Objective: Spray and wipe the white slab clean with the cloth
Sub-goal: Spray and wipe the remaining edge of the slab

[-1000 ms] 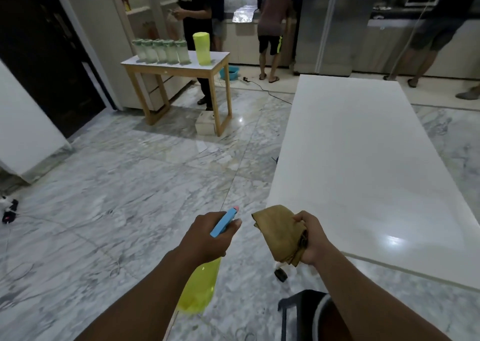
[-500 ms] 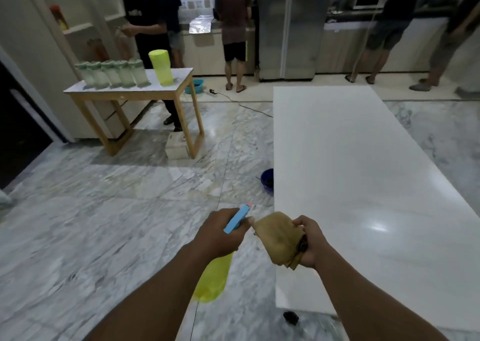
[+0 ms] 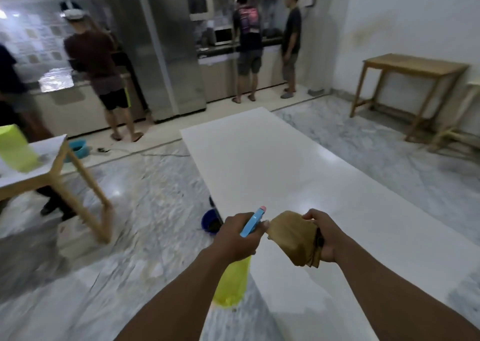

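Left grip [image 3: 237, 236] is wrapped closed round the neck of a translucent yellow-green plastic spray bottle [image 3: 232, 281] with a blue trigger head, nozzle pointing forward; can't tell if a finger is on the trigger. Right grip [image 3: 324, 234] is closed on a folded tan cloth [image 3: 293, 239], bunched and pinched at one side with the rest sticking out to the left. Both are held in the air over the near left part of the long glossy white slab [image 3: 285, 171], which runs away from the person toward the kitchen. The spray bottle hangs over the slab's left long edge and neither item touches the slab. The bottle looks light and rigid, and the neck hold suits one-handed squeezing; fill level unclear. The cloth is soft and limp and probably needs spreading flat under the palm to wipe. The slab is hard and shiny, shows glare, and is likely slick once wet. A dark blue round tub [image 3: 209, 222] sits on the marble floor [image 3: 130, 210] just beside the left edge, a kick risk. A wooden side table [image 3: 85, 182] on the left and a wooden table [image 3: 415, 68] by the right wall are well apart, with open floor along both long edges. People stand beyond the far end.
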